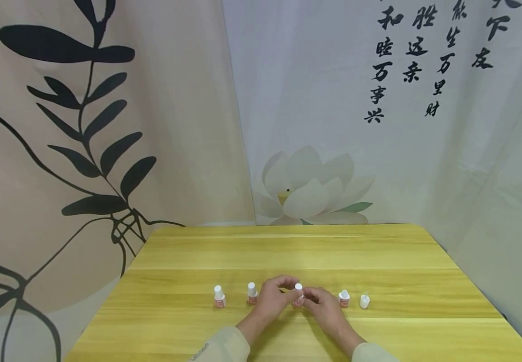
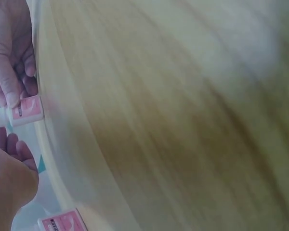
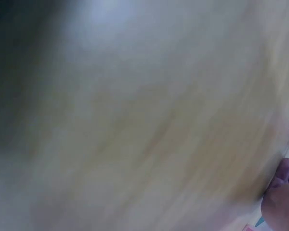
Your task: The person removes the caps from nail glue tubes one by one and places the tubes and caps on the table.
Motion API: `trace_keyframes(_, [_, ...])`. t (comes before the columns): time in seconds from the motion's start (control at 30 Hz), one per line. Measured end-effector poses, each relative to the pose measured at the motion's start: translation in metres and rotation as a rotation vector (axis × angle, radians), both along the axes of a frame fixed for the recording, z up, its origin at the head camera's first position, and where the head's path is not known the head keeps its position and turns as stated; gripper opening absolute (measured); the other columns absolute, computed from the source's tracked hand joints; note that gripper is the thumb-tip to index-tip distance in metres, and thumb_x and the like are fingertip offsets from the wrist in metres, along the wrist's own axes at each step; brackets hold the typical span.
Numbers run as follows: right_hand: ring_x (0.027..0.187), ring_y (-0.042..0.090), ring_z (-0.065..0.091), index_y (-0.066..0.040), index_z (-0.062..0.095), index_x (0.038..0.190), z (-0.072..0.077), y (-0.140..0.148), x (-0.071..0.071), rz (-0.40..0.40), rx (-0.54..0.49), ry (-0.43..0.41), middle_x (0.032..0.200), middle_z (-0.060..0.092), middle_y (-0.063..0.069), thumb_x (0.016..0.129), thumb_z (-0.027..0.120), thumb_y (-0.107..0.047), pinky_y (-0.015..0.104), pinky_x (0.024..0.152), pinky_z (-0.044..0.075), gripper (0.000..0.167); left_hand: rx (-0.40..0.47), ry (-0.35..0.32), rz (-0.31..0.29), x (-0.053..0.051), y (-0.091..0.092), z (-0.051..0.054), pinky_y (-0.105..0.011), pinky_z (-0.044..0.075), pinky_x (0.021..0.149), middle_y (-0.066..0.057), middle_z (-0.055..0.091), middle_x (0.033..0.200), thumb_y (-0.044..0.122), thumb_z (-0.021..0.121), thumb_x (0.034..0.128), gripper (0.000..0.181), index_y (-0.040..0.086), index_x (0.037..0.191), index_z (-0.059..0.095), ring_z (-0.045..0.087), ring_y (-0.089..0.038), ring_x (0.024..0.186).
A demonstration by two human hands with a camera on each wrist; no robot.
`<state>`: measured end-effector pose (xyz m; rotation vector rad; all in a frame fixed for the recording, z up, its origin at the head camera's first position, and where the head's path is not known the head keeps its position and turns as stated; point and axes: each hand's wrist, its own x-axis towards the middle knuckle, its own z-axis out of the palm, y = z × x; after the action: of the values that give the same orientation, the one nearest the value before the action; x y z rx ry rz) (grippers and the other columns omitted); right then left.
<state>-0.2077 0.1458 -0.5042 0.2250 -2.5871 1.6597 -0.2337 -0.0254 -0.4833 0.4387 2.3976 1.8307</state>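
A small white bottle with a pink label (image 1: 298, 300) stands between the two hands in the head view. My left hand (image 1: 272, 301) arches over from the left, thumb and index finger pinching around its white cap (image 1: 299, 286). From the other side my right hand (image 1: 328, 311) holds the bottle's body by its fingertips. The left wrist view has the right thumb on the pink label (image 2: 26, 109), with the left hand (image 2: 12, 175) below it, some fingers extended. At the right wrist view's edge, the right hand (image 3: 282, 204) is partly visible.
Two similar bottles stand to the left, one at the far left (image 1: 219, 297) and one beside the left hand (image 1: 252, 293). Right of the hands are another bottle (image 1: 344, 299) and a small white piece (image 1: 364, 301). A printed curtain (image 1: 197, 125) hangs behind the wooden table (image 1: 288, 246).
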Motion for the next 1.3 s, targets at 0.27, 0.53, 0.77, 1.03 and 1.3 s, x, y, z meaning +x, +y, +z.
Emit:
trace_keyframes(0.27, [0.097,0.019,0.062,-0.01,0.073,0.109,0.0001,0.0002,-0.0005,-0.004,0.004,0.005,0.103,0.068,0.002,0.09,0.072,-0.019,0.036,0.084,0.053,0.021,-0.01,0.016,0.005,0.0026,-0.0004,0.002,-0.029,0.051,0.075,0.004,0.067,0.101,0.024,0.075,0.0893,0.023,0.01,0.108,0.072,0.06,-0.016,0.088])
trace_keyframes(0.53, [0.099,0.021,0.063,-0.008,0.073,0.111,0.0005,0.0002,0.0005,0.007,-0.01,0.008,0.104,0.068,0.004,0.091,0.07,-0.015,0.034,0.083,0.055,0.021,0.006,0.005,0.019,0.0044,0.0011,0.004,-0.028,0.051,0.071,0.002,0.067,0.1,0.023,0.077,0.0879,0.02,0.012,0.104,0.071,0.06,-0.016,0.084])
trace_keyframes(0.77, [0.099,0.022,0.063,-0.007,0.072,0.111,0.0007,0.0,0.0006,0.011,-0.015,-0.005,0.105,0.068,0.005,0.091,0.071,-0.017,0.036,0.084,0.055,0.022,0.006,0.016,0.016,0.0015,-0.0001,-0.0003,-0.028,0.051,0.075,0.004,0.067,0.098,0.023,0.077,0.0873,0.02,0.013,0.104,0.072,0.06,-0.017,0.091])
trace_keyframes(1.03, [0.098,0.019,0.063,-0.009,0.073,0.111,0.0007,0.0,-0.0001,0.004,-0.01,-0.005,0.105,0.069,0.003,0.091,0.072,-0.02,0.035,0.084,0.053,0.023,-0.009,0.028,0.024,0.0002,-0.0002,-0.0028,-0.03,0.049,0.078,0.007,0.068,0.097,0.024,0.078,0.0866,0.018,0.015,0.102,0.074,0.06,-0.016,0.092])
trace_keyframes(1.3, [0.097,0.019,0.062,-0.009,0.073,0.11,0.0013,-0.0001,0.0005,0.0,0.005,0.003,0.104,0.068,0.003,0.091,0.071,-0.018,0.036,0.083,0.053,0.021,-0.003,0.007,0.026,-0.0002,0.0007,-0.0022,-0.03,0.05,0.076,0.006,0.067,0.097,0.026,0.078,0.0868,0.018,0.015,0.1,0.072,0.06,-0.016,0.087])
